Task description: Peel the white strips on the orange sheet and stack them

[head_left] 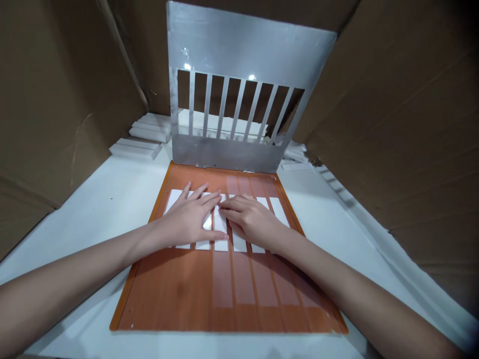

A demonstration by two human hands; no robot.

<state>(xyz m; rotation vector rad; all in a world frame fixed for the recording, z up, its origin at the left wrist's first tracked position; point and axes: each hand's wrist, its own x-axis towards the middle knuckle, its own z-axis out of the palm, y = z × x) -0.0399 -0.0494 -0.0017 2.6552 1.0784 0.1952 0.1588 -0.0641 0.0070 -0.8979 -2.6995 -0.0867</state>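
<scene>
An orange board [175, 294] lies on the white table, with several white strips [239, 242] side by side across its middle. My left hand [190, 217] rests over the left-hand strips, fingers spread and palm down, its thumb reaching onto a middle strip. Beside it, my right hand [254, 217] has its fingers drawn together in a pinch at that same middle strip. What the right fingertips hold, if anything, is hidden. A metal plate with slots [243, 55] stands raised at the board's far edge, where hinges join the two.
Stacks of white strips [136, 148] stand on the table at the back left. More white pieces [295, 154] lie behind the plate and at the back right. Cardboard walls [404, 129] enclose the table on the left, right and back.
</scene>
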